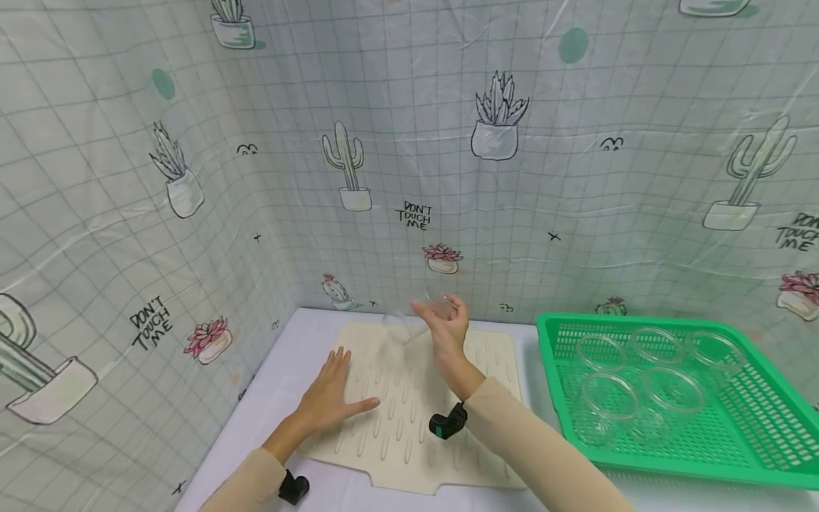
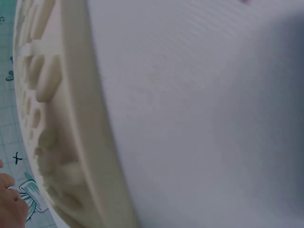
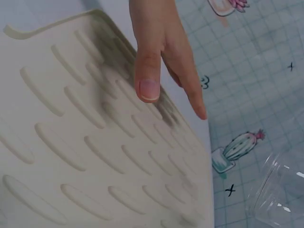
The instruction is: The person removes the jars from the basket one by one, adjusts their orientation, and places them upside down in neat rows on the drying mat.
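My right hand [image 1: 448,334] grips a clear cup [image 1: 399,329] above the far part of a cream drying mat [image 1: 397,412]. The cup is tipped on its side, its wide mouth toward the left. In the right wrist view, part of the clear cup [image 3: 282,192] shows at the lower right. My left hand [image 1: 329,395] is spread at the mat's left side, thumb pointing right and fingers extended; it holds nothing. From the right wrist, the left hand [image 3: 164,52] appears over the mat's edge; whether it touches the mat is unclear. Raised oval ridges cover the mat.
To the right stands a green plastic basket [image 1: 758,427] with several clear cups [image 1: 611,398] standing inside, mouths up. A patterned sheet [image 1: 409,142] hangs behind and to the left of the white table [image 1: 256,427].
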`<state>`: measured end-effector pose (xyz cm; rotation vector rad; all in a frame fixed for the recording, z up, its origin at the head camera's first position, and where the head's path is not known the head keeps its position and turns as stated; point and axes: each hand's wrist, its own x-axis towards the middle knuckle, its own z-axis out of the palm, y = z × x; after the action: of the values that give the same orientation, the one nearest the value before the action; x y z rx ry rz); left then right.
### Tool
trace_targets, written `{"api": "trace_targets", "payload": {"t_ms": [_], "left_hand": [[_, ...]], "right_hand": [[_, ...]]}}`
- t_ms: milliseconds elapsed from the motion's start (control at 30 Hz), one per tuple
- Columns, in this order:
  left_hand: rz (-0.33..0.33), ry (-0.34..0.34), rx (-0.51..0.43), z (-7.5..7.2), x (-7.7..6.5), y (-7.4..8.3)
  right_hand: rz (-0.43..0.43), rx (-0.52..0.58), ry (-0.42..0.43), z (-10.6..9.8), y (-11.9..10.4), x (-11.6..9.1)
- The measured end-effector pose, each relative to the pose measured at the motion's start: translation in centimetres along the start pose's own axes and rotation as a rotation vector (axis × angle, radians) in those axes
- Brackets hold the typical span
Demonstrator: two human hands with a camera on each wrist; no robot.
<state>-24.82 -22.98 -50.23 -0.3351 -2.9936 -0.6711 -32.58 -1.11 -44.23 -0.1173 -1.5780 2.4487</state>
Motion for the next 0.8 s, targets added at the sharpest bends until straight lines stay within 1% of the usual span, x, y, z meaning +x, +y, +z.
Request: {"api": "trace_targets", "payload": {"t_ms": [133, 300, 467, 667, 800], "left_hand": [[-0.007, -0.028, 0.029, 0.2, -0.4, -0.5], [-0.026, -0.081, 0.036, 0.5, -0.8, -0.8], [-0.045, -0.131, 0.046, 0.5, -0.9, -0.8], [-0.022, -0.159, 0.056, 0.4, -1.1, -1.2], [-0.008, -0.181, 0.078, 0.4, -1.4, -1.4]], "right_hand": [[-0.020, -0.062, -0.029, 1.0, 0.9, 0.3], [-0.031, -0.087, -0.081, 2.2, 1.9, 0.7], [-0.034, -0.148, -0.113, 2.8, 3.0, 0.8], [-0.061, -0.186, -0.149, 3.4, 4.1, 1.1], [-0.054, -0.261, -0.173, 3.7, 4.9, 1.3]]}}
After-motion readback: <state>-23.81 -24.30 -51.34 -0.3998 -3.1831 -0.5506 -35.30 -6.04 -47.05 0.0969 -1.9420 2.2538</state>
